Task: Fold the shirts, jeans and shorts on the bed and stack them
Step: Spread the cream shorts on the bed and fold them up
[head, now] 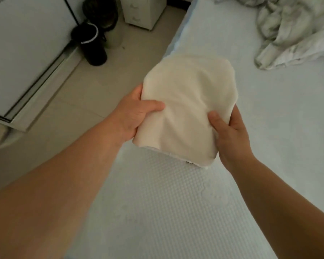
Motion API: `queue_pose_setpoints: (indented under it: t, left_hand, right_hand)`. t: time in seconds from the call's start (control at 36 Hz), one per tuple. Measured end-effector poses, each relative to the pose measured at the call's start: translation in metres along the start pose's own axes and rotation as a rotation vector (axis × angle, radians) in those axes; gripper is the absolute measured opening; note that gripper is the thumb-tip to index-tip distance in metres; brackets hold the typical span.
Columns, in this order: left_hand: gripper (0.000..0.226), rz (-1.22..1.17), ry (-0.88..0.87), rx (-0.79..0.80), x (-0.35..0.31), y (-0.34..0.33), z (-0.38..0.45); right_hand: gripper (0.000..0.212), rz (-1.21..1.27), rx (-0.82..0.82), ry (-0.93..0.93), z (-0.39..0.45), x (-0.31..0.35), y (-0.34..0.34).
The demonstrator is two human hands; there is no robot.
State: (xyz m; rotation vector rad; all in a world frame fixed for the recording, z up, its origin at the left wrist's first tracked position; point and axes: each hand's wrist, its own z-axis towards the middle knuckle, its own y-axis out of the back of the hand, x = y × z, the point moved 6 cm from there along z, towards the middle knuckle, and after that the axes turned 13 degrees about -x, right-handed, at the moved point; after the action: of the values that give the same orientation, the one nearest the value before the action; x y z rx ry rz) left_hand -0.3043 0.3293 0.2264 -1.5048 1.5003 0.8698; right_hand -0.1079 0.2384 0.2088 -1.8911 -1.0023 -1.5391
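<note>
A folded cream shirt (187,101) is held above the left edge of the bed (176,202). My left hand (137,114) grips its left side, thumb on top. My right hand (230,135) grips its right side, thumb pressed into the cloth. A white layer shows under the shirt's near edge. A crumpled pale grey-white garment (292,32) lies unfolded at the far right of the bed.
The floor (94,86) runs along the bed's left side. A black cylindrical container (92,43) stands there beside a white cabinet (22,53). A small white drawer unit (144,10) stands at the back.
</note>
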Motion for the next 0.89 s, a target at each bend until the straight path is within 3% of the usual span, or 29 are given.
queue_pose_setpoints:
  t: [0.11, 0.22, 0.36, 0.5, 0.61, 0.69, 0.83, 0.89]
  left_hand:
    - [0.040, 0.154, 0.067, -0.060, 0.028, 0.012, 0.063]
    - [0.044, 0.635, 0.101, -0.137, 0.093, 0.026, 0.089]
    - [0.057, 0.627, -0.056, -0.200, 0.116, 0.031, 0.084]
    - [0.074, 0.582, -0.181, -0.164, 0.109, 0.033, 0.076]
    - [0.077, 0.844, -0.226, -0.200, 0.110, 0.035, 0.069]
    - [0.069, 1.020, -0.183, -0.234, 0.113, 0.041, 0.060]
    - [0.032, 0.964, -0.141, -0.177, 0.113, 0.041, 0.016]
    - [0.034, 0.919, -0.090, -0.184, 0.117, 0.040, -0.009]
  right_hand:
    - [0.044, -0.102, -0.087, -0.105, 0.041, -0.043, -0.029]
    - [0.035, -0.284, -0.123, -0.333, 0.044, -0.107, -0.035]
    - [0.056, -0.371, -0.181, -0.236, 0.030, -0.122, -0.032]
    - [0.066, -0.387, -0.231, -0.149, 0.030, -0.110, -0.020]
    - [0.062, -0.441, -0.215, -0.187, 0.023, -0.116, -0.018]
    - [0.053, -0.463, -0.171, -0.230, 0.007, -0.126, -0.014]
    - [0.058, -0.498, -0.157, -0.300, -0.027, -0.128, 0.024]
    - [0.056, -0.509, -0.168, -0.346, -0.046, -0.129, 0.055]
